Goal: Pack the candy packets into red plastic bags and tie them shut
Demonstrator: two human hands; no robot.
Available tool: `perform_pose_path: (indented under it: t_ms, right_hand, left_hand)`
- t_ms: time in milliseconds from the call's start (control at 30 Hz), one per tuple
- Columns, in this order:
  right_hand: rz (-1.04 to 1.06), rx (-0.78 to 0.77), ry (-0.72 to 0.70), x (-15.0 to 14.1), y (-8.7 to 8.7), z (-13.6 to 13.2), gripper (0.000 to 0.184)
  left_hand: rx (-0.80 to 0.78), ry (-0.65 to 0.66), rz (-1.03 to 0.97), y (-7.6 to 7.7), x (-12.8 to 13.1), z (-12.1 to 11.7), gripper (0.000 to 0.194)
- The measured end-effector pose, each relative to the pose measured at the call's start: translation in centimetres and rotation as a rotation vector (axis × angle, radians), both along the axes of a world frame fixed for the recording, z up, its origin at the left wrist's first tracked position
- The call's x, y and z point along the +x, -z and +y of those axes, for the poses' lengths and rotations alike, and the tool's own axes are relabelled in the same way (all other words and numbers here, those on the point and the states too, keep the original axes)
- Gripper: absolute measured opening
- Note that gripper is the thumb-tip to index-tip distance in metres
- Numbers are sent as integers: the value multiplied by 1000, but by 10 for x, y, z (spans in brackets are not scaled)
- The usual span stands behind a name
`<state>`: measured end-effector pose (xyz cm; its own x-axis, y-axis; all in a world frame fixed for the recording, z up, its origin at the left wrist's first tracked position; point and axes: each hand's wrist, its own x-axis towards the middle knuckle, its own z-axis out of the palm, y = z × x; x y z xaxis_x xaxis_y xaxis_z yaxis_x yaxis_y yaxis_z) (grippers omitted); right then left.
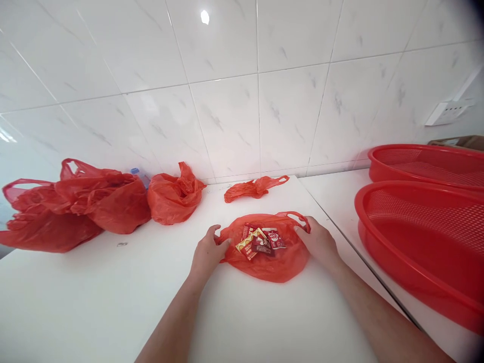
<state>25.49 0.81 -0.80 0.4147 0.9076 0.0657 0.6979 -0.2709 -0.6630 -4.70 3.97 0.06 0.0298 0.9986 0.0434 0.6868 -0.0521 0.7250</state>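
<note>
Red plastic carrier bag (pixel 264 267) lies flattened on our white table (pixel 113 302), a small pile of red and yellow snack sachets (pixel 260 241) resting at its centre. Our left hand (pixel 207 250) sits on the bag's left edge, fingers together and slightly curled; our right hand (pixel 316 242) lies on its right side beside a handle loop, fingers gently spread. Whether either pinches the film we cannot tell. Placed so, they appear to keep the thin plastic open and flat. Beyond, a crumpled red bag (pixel 251 188) lies alone, while fuller red bags (pixel 75 206) slump left beside a plastic bottle (pixel 138 176). Red mesh basins (pixel 427 247) stand right, below a white tile wall (pixel 227 101).
</note>
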Motion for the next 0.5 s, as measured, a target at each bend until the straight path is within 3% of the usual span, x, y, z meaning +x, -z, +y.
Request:
perform_pose_path:
  t_ms: [200,500]
  right_hand:
    - [-35,-11,-18,-3,1,-1,25]
    - [-36,-7,-21,0,4,1,23]
  left_hand:
    - [-8,-42,-420,14,9,4,45]
    - [-36,-52,-830,10,12,4,48]
